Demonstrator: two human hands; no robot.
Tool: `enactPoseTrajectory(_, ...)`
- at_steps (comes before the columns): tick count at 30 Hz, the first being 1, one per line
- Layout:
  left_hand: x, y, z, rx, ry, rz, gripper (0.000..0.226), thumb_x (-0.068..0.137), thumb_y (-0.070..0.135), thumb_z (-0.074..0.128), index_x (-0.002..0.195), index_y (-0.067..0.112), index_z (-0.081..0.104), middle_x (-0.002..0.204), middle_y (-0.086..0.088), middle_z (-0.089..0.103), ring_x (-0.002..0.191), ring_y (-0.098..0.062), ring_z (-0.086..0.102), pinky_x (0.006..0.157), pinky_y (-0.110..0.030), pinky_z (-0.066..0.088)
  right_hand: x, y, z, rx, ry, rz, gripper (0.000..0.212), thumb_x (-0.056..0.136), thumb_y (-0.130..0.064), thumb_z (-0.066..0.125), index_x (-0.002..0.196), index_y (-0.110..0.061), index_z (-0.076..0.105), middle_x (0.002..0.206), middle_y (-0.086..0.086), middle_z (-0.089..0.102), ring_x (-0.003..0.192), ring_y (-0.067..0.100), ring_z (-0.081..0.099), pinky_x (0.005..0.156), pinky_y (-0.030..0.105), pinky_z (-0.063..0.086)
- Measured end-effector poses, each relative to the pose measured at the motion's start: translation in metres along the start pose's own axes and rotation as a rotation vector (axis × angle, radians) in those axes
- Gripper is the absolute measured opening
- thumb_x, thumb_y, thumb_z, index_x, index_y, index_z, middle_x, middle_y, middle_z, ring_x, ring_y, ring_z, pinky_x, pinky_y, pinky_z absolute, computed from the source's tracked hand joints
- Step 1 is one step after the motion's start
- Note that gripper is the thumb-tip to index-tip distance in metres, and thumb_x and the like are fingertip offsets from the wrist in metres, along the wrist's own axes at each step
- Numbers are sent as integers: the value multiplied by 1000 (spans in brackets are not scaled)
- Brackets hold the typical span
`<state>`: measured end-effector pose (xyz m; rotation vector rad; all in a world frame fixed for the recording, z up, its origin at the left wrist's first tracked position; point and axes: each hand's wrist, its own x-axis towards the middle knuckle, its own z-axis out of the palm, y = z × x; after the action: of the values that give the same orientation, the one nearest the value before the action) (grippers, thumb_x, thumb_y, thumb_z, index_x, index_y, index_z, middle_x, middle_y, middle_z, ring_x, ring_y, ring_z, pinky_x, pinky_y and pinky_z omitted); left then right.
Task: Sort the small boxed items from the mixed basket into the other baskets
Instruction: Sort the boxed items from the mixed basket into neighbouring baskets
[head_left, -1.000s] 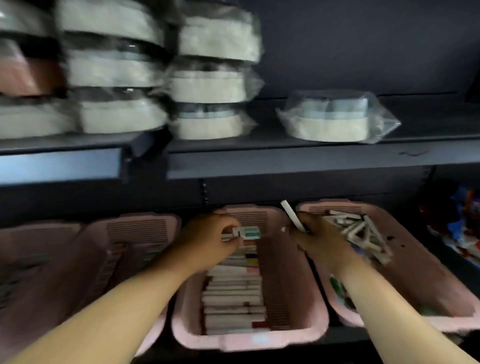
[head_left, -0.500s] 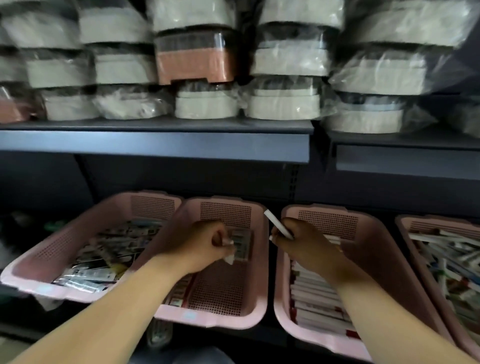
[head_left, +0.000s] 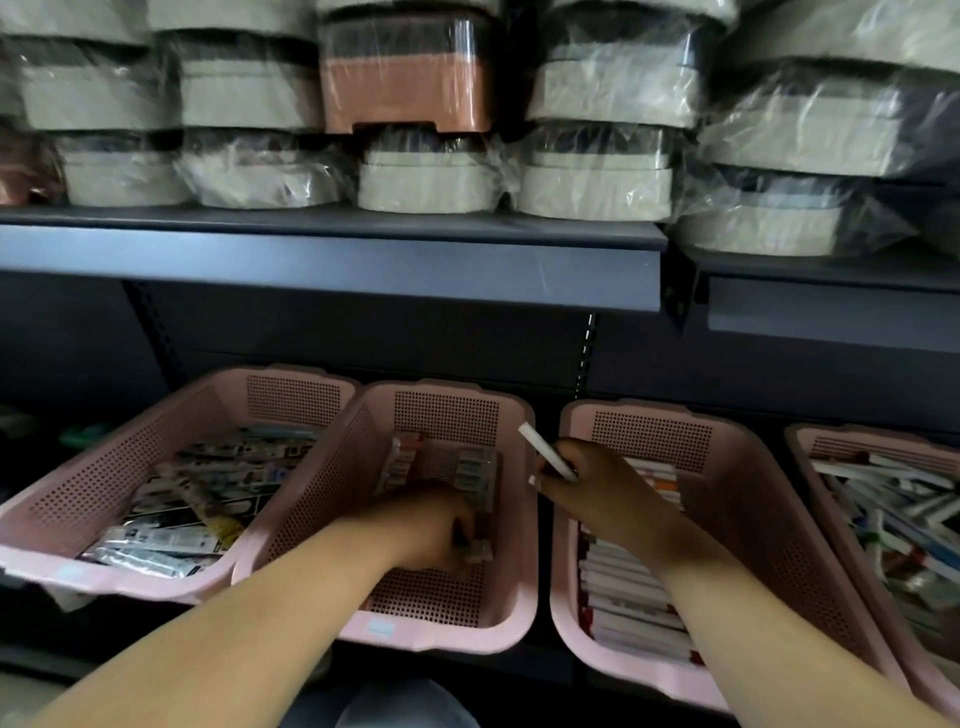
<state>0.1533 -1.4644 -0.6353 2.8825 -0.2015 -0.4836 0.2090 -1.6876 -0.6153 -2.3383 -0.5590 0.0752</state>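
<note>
Left hand (head_left: 426, 530) lower, inside basket (head_left: 447, 631)

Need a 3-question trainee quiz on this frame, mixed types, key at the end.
1. True or false: the right hand holds a slim white box.
2. The left hand grips a small box down in which pink basket, counted from the left? A first, B second, C fourth.
3. Short answer: what colour is the odd wrapped tub above the upper shelf?

Key
1. True.
2. B, the second basket.
3. Orange-brown; the other tubs are pale.
</note>
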Motion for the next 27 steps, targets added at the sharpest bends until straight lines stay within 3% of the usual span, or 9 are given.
enactPoseTrajectory(6, 0, -3, 0, 84, 72, 24, 24, 92, 43, 73, 113, 30, 76, 119, 3, 67, 109, -22, 63, 96, -30, 49, 7, -6, 10, 1, -5, -38, 19, 93, -34, 67, 79, -26, 57, 69, -4, 57, 51, 2, 51, 46, 14, 37)
enactPoseTrajectory(10, 8, -3, -5, 148, 119, 45, 21, 95, 27, 70, 115, 28, 77, 126, -2, 67, 115, -26, 62, 102, -31, 47, 9, -7, 16, -9, -30, -58, 15, 92, -36, 68, 86, -23, 62, 74, 0, 61, 56, 8, 56, 49, 21, 38)
enactPoseTrajectory(13, 16, -7, -8, 139, 150, 32, 17, 98, 22, 65, 108, 23, 78, 116, -4, 70, 108, -26, 65, 97, -31, 48, 11, -6, 17, 20, -18, -29, 16, 90, -37, 69, 89, -21, 65, 77, 1, 64, 62, 14, 61, 55, 28, 43)
enactPoseTrajectory(17, 24, -12, -3, 144, 190, 35, 15, 96, 28, 67, 105, 26, 78, 107, 1, 72, 103, -21, 67, 90, -29, 48, 12, -4, 18, 39, -17, -8, 15, 90, -36, 71, 87, -23, 64, 76, -2, 63, 61, 10, 59, 53, 23, 39)
enactPoseTrajectory(20, 26, -16, 3, 155, 201, 62, 21, 93, 36, 71, 112, 31, 77, 112, 4, 73, 107, -20, 66, 94, -31, 50, 13, -3, 19, 39, -21, 2, 16, 89, -38, 71, 88, -24, 65, 77, -2, 64, 63, 11, 60, 56, 24, 42)
enactPoseTrajectory(27, 34, -16, 14, 179, 306, 39, 21, 98, 34, 67, 115, 25, 76, 115, 0, 72, 109, -22, 66, 92, -29, 44, 12, -4, 19, 50, -22, 20, 17, 88, -39, 73, 86, -24, 64, 75, -3, 63, 63, 10, 59, 57, 25, 40)
